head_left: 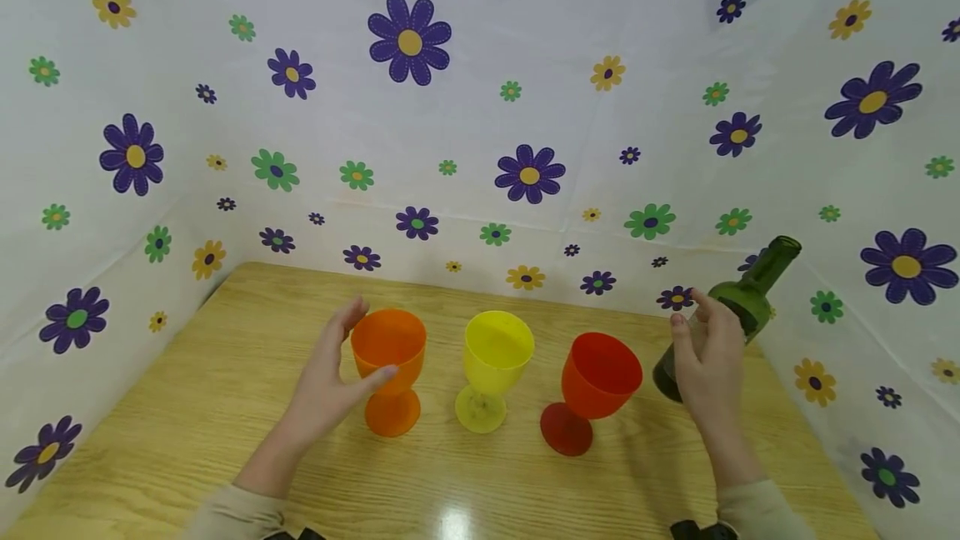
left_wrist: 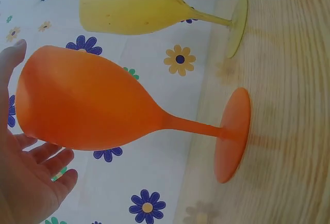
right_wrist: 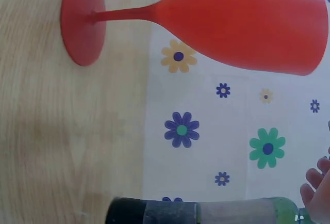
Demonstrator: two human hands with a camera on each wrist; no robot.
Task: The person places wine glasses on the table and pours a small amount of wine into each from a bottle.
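An orange goblet (head_left: pixel 390 348) stands upright on the wooden table. My left hand (head_left: pixel 326 390) is at its bowl, thumb on the near side and fingers on the far left, spread rather than closed; whether the skin touches it I cannot tell. In the left wrist view the fingers (left_wrist: pixel 54 167) curve loosely beside the orange bowl (left_wrist: pixel 87 100). At the right, my right hand (head_left: pixel 712 365) is raised in front of a green glass bottle (head_left: pixel 750 294), partly covering it. In the right wrist view its loosely bent fingers (right_wrist: pixel 317 182) appear near the upper end of the bottle (right_wrist: pixel 232 211).
Between the hands stand a yellow goblet (head_left: pixel 495 352) and a red goblet (head_left: pixel 600 373), both upright. The wooden table (head_left: pixel 187 407) meets a white cloth (head_left: pixel 322 115) with printed flowers at the back and sides.
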